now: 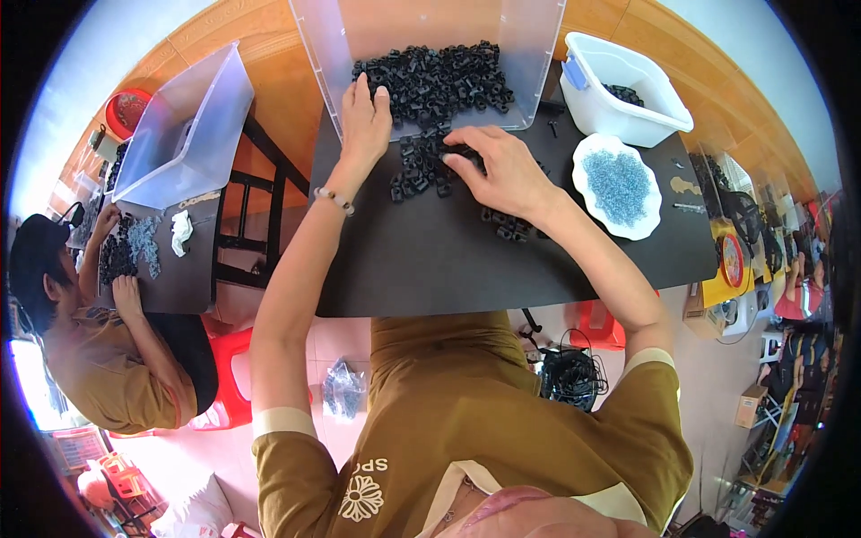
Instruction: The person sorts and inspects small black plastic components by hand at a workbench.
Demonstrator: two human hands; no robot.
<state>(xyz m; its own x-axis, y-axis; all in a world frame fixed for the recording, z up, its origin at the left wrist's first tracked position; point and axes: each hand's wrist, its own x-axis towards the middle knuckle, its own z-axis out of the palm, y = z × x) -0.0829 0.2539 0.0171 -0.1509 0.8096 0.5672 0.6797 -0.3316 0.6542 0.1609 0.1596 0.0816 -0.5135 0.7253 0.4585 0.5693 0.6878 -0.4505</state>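
Note:
A heap of small black plastic parts (435,81) fills the bottom of a clear plastic bin (525,112) lying on its side, its opening toward me. More loose black parts (414,184) spill from its lip onto the dark table (404,269). My left hand (365,121) reaches to the left side of the bin's mouth, fingers stretched out at the heap's edge. Over the spilled parts is my right hand (502,170), curved, with thumb and fingers apart and black pieces between and below them. A smaller cluster of black parts (509,226) lies under my right wrist.
On the right stand a white scalloped dish (578,193) of small blue-grey pieces and a white tub (619,125) holding black parts. At a table to the left, a co-worker (117,350) handles black parts beside another clear bin (184,134). A black stool (256,206) stands between the tables.

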